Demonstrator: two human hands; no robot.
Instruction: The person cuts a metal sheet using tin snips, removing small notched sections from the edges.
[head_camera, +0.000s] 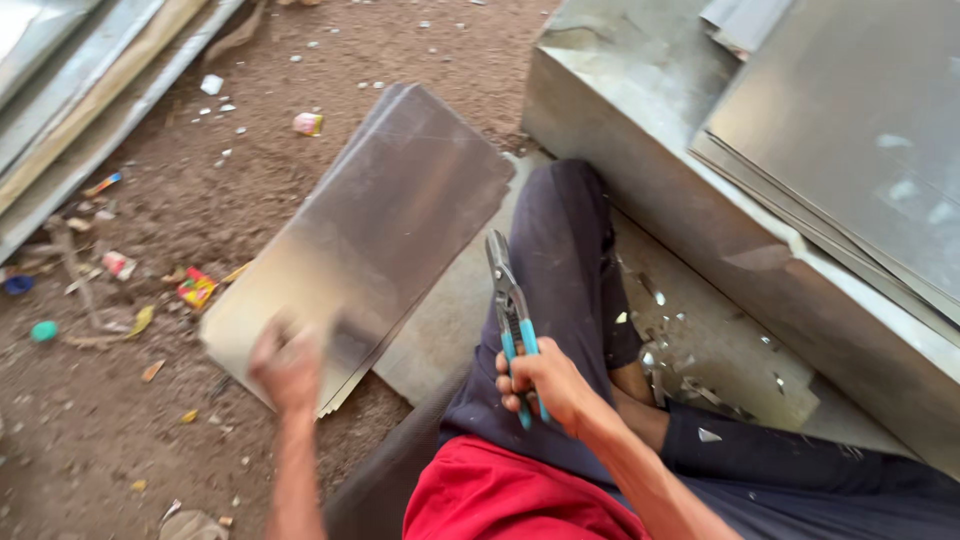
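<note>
My left hand (287, 365) reaches out, blurred, to the near edge of a stack of thin metal sheets (380, 220) lying on the dirt ground; whether it grips or only touches the edge is unclear. My right hand (540, 385) is closed around the blue handles of tin snips (508, 300), whose jaws point away from me over my dark-trousered left leg (565, 270). I sit on the ground in a red shirt (500, 495).
A large sheet-metal box (700, 200) with more sheets on top stands at the right. Small metal offcuts (680, 370) lie between my legs. Long metal strips (70, 90) lie at the far left. Scraps and wrappers litter the dirt.
</note>
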